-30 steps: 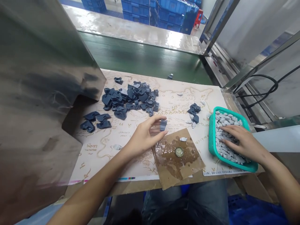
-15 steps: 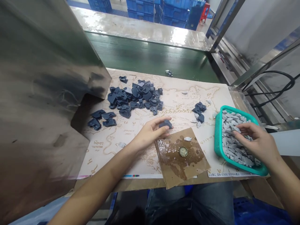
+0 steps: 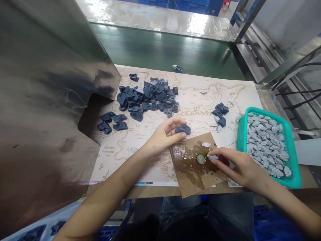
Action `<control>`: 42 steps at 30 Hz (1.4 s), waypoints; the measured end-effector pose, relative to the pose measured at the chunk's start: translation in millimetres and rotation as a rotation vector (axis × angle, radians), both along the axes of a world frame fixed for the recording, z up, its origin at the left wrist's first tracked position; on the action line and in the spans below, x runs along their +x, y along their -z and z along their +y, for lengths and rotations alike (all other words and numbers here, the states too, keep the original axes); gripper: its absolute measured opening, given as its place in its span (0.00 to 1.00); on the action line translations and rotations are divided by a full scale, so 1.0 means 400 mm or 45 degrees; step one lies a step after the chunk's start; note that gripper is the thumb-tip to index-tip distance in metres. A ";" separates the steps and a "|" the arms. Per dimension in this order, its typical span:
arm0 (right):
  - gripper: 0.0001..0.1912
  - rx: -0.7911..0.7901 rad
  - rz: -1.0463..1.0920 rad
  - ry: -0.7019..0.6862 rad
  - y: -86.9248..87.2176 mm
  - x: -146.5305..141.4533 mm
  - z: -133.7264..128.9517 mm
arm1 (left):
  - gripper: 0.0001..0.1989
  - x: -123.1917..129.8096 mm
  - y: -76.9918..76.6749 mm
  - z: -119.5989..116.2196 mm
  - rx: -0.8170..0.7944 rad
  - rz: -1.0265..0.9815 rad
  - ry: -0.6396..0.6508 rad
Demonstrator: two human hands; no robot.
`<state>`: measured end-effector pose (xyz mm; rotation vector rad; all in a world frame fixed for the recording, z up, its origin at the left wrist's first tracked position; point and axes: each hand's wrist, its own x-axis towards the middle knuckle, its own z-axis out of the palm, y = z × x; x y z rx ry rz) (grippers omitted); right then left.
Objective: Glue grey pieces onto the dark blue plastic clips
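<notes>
My left hand [image 3: 168,134] is closed on a dark blue plastic part [image 3: 183,129], held just past the far left corner of a cardboard sheet [image 3: 187,187]. Thumb and fingers of my right hand [image 3: 232,164] pinch a small light grey piece [image 3: 212,156] over the sheet. Close to that piece, a bottle cap [image 3: 201,158] with liquid inside lies on the wet, glossy cardboard. Another light grey piece [image 3: 206,144] rests near the sheet's far edge. To the right stands a green plastic basket [image 3: 296,170] full of similar grey pieces [image 3: 267,144].
A heap of dark blue parts [image 3: 150,95] lies on the map-printed paper, with smaller groups at left [image 3: 112,121] and right [image 3: 220,113]. Beyond runs a green conveyor belt [image 3: 160,48] carrying one part [image 3: 177,68]. A metal housing [image 3: 57,83] blocks the left side.
My right hand has moved left from the basket to the cardboard with a light grey piece. My left hand still holds the dark blue part, now turned slightly. The view has shifted a little.
</notes>
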<state>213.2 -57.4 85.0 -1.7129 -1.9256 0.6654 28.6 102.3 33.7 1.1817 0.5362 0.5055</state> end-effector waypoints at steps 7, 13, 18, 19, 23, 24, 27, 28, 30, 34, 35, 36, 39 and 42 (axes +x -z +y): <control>0.08 -0.267 0.146 0.051 0.025 -0.023 0.026 | 0.16 0.002 -0.001 -0.006 0.045 0.046 -0.067; 0.08 -0.276 0.116 0.004 0.034 -0.031 0.025 | 0.15 -0.007 -0.003 -0.006 0.701 0.258 -0.225; 0.11 -0.184 -0.038 -0.086 0.051 -0.045 0.025 | 0.14 -0.007 0.013 -0.008 0.644 0.223 -0.258; 0.11 -0.182 -0.055 -0.095 0.052 -0.046 0.027 | 0.15 -0.006 0.016 -0.007 0.615 0.210 -0.264; 0.11 -0.143 0.000 -0.074 0.039 -0.036 0.032 | 0.12 -0.010 0.012 -0.002 0.759 0.235 -0.234; 0.11 -0.136 0.036 -0.038 0.033 -0.031 0.032 | 0.10 -0.011 0.008 -0.002 0.845 0.229 -0.234; 0.11 -0.139 0.176 0.128 0.013 -0.015 0.028 | 0.08 -0.013 -0.004 -0.003 0.973 0.135 -0.277; 0.11 -0.148 0.240 0.183 0.007 -0.010 0.026 | 0.08 -0.013 -0.006 -0.004 0.944 0.090 -0.296; 0.13 -0.163 0.372 0.267 -0.002 -0.004 0.022 | 0.06 -0.009 -0.006 -0.005 0.788 -0.008 -0.313; 0.15 -0.094 0.463 0.343 -0.018 -0.004 0.019 | 0.10 -0.001 -0.005 -0.007 0.304 -0.182 -0.188; 0.14 -0.062 0.456 0.355 -0.022 -0.005 0.019 | 0.11 0.001 -0.006 -0.010 0.181 -0.208 -0.131; 0.13 -0.033 0.448 0.368 -0.026 -0.008 0.019 | 0.11 0.002 -0.009 -0.014 0.062 -0.221 -0.080; 0.08 0.050 0.449 0.411 -0.036 -0.019 0.021 | 0.11 0.005 -0.019 -0.032 -0.256 -0.210 0.026; 0.07 0.154 0.477 0.443 -0.043 -0.037 0.028 | 0.13 0.007 -0.022 -0.046 -0.430 -0.208 0.095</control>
